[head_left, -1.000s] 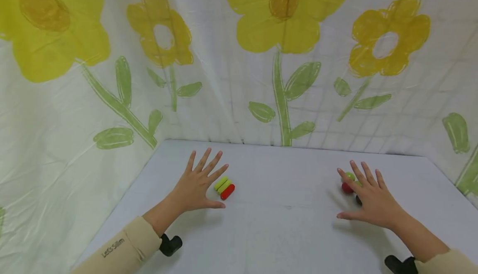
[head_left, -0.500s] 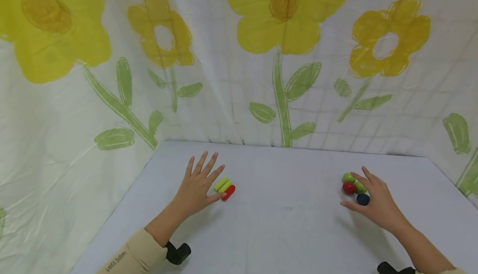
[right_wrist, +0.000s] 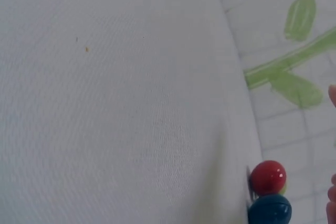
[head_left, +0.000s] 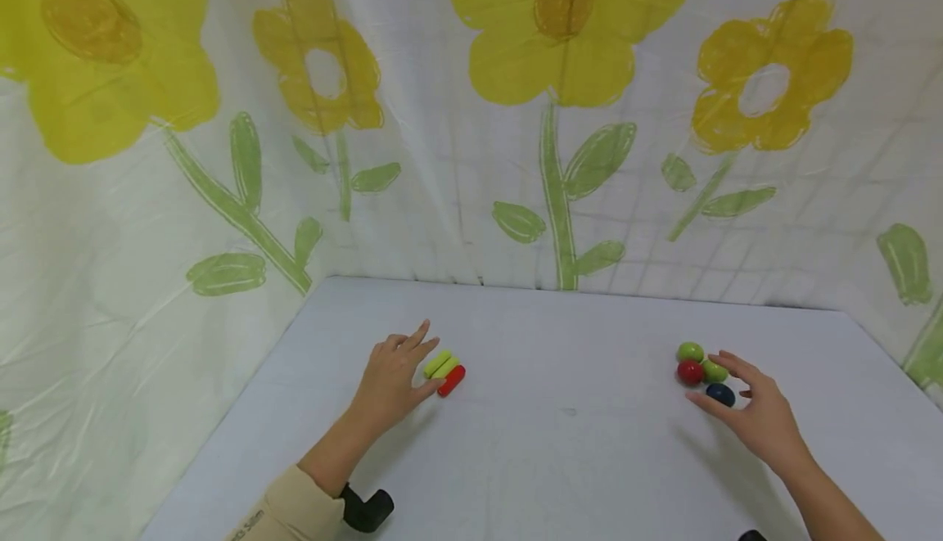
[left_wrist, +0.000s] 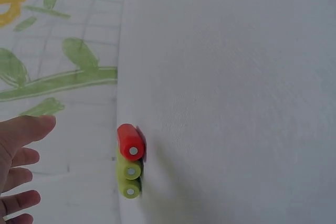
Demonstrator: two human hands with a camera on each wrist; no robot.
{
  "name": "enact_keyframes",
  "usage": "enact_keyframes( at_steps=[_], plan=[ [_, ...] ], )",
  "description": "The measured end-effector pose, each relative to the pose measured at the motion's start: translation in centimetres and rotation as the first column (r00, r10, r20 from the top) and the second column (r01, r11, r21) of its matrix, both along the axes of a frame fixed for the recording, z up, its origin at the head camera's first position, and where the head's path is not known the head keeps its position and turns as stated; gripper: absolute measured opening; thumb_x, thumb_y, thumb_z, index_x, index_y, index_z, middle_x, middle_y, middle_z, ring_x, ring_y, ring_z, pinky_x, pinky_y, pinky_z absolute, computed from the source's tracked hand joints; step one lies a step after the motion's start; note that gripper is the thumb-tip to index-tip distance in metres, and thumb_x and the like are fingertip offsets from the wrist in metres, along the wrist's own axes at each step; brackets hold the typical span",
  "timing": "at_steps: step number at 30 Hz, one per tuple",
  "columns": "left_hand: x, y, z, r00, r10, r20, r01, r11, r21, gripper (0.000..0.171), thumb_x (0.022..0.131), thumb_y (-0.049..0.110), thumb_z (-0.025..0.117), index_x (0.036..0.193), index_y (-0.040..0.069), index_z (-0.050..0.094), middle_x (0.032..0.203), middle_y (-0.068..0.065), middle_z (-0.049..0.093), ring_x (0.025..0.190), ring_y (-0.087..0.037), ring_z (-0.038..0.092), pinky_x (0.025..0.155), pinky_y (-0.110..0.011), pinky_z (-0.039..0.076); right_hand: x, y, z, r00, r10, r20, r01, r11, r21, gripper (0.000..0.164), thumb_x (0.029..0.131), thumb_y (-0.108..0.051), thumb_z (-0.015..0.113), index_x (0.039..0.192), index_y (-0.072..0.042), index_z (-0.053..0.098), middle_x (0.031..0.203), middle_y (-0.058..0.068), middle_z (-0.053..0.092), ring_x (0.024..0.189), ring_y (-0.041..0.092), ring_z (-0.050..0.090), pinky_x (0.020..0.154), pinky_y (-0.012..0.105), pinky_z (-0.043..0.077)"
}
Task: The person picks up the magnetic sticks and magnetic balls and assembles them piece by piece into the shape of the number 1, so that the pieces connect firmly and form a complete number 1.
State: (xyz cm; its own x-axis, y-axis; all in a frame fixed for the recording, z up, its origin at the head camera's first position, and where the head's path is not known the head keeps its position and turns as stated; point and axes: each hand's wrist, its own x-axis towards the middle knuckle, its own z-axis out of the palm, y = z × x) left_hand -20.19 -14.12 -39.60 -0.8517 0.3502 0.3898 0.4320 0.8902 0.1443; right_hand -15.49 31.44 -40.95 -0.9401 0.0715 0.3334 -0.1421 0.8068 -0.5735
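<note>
My left hand (head_left: pixel 389 381) is held over the left part of the table, its fingers loosely bent and holding nothing. Just beyond its thumb lie two yellow-green cylinders (head_left: pixel 439 363) and a red cylinder (head_left: pixel 452 380), side by side. In the left wrist view the red cylinder (left_wrist: pixel 131 142) shows a pale round spot on its end. On the right, my right hand (head_left: pixel 766 420) hovers with thumb and fingers apart around a dark blue ball (head_left: pixel 720 395). A red ball (head_left: pixel 690 373) and two green balls (head_left: pixel 690 352) sit close together beside it.
Both groups rest on a white-covered table (head_left: pixel 560 459). Behind its far edge hangs a white curtain (head_left: pixel 435 222) printed with yellow flowers. A black wrist-worn device (head_left: pixel 372 511) sits below the left sleeve (head_left: pixel 298 508).
Both hands have gone from widely spread fingers to looser, more bent ones. The right hand has drawn back slightly, uncovering the balls; the left thumb now overlaps the red cylinder's edge.
</note>
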Motion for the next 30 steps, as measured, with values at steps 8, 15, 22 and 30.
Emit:
enact_keyframes(
  at_steps=[8, 15, 22, 30],
  plan=[
    [-0.2, 0.5, -0.8, 1.0, 0.01, 0.003, -0.01, 0.991, 0.132, 0.05, 0.072, 0.027, 0.08, 0.117, 0.011, 0.064, 0.13, -0.007, 0.058, 0.099, -0.024, 0.053, 0.078, -0.036, 0.042, 0.2, 0.4, -0.5, 0.994, -0.089, 0.071, 0.093, 0.994, -0.06, 0.061, 0.08, -0.032, 0.073, 0.128, -0.001, 0.052, 0.13, 0.029, 0.049, 0.1, 0.016, 0.046, 0.067, 0.014, 0.037],
    [-0.2, 0.7, -1.3, 0.997, 0.002, 0.074, -0.022, 0.965, 0.263, 0.048, 0.071, 0.022, 0.08, 0.115, 0.01, 0.066, 0.127, -0.007, 0.061, 0.099, -0.024, 0.053, 0.08, -0.039, 0.042, 0.0, 0.6, -0.7, 0.966, -0.155, 0.205, 0.188, 0.97, -0.152, 0.067, 0.084, -0.041, 0.066, 0.134, -0.002, 0.045, 0.134, 0.029, 0.043, 0.102, 0.027, 0.046, 0.062, 0.016, 0.036],
    [-0.4, 1.1, -2.2, 0.974, -0.023, 0.227, -0.077, 0.904, 0.421, 0.045, 0.074, 0.018, 0.078, 0.117, 0.009, 0.065, 0.12, -0.005, 0.064, 0.101, -0.022, 0.052, 0.08, -0.036, 0.046, -0.2, 1.0, -1.3, 0.941, -0.215, 0.261, 0.273, 0.938, -0.212, 0.069, 0.084, -0.044, 0.065, 0.135, -0.003, 0.044, 0.136, 0.025, 0.041, 0.097, 0.019, 0.042, 0.06, 0.012, 0.037],
    [-0.7, 1.3, -3.5, 0.93, -0.039, 0.366, -0.152, 0.865, 0.477, 0.038, 0.076, 0.017, 0.076, 0.112, 0.01, 0.067, 0.097, -0.008, 0.059, 0.09, -0.021, 0.052, 0.068, -0.027, 0.043, -0.5, 1.2, -2.1, 0.918, -0.251, 0.307, 0.334, 0.907, -0.256, 0.069, 0.085, -0.045, 0.064, 0.136, -0.003, 0.043, 0.138, 0.024, 0.041, 0.098, 0.011, 0.038, 0.074, 0.023, 0.032]
  ],
)
